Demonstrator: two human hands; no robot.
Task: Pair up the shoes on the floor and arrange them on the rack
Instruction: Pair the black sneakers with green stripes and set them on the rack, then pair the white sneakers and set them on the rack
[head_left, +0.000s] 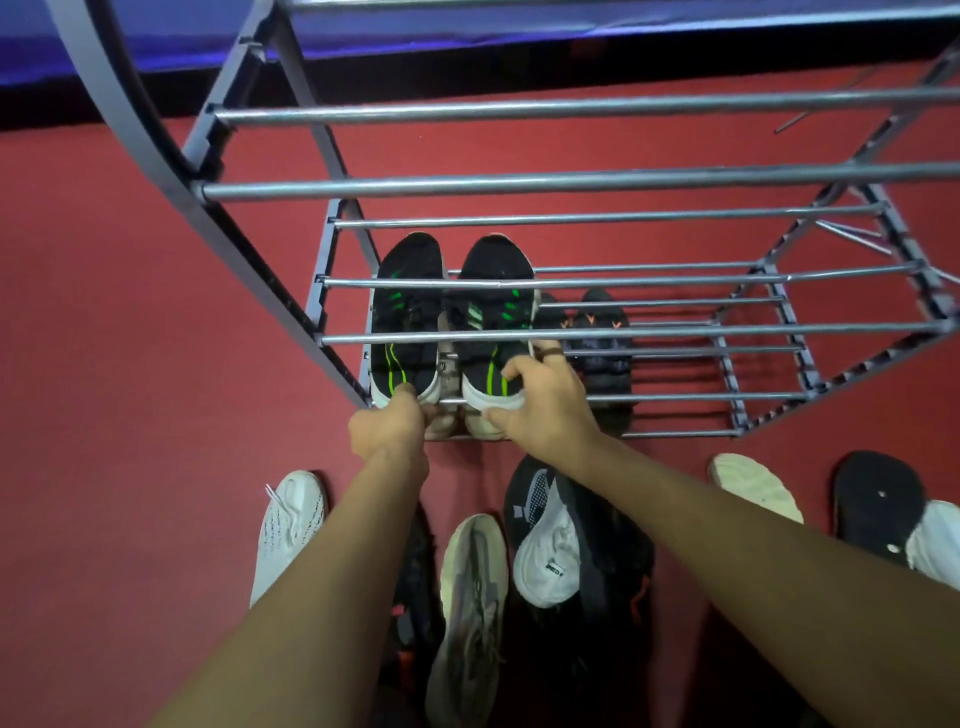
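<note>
A grey metal shoe rack (571, 182) rises in front of me, seen from above through its bars. Two black sneakers with green stripes rest side by side on a lower shelf. My left hand (387, 428) pinches the heel of the left black-green sneaker (408, 322). My right hand (540, 402) grips the white heel of the right black-green sneaker (493, 317). Beside them, lower in the rack, sits a dark pair with orange marks (600, 338). Beige shoes (449, 415) show under the sneakers, mostly hidden.
On the red floor near me lie a white sneaker (291, 530), a grey-beige sneaker (470, 608), a white shoe on a black one (550, 551), a cream sole (756, 486), a black flip-flop (875, 501) and dark shoes (415, 587) under my left arm.
</note>
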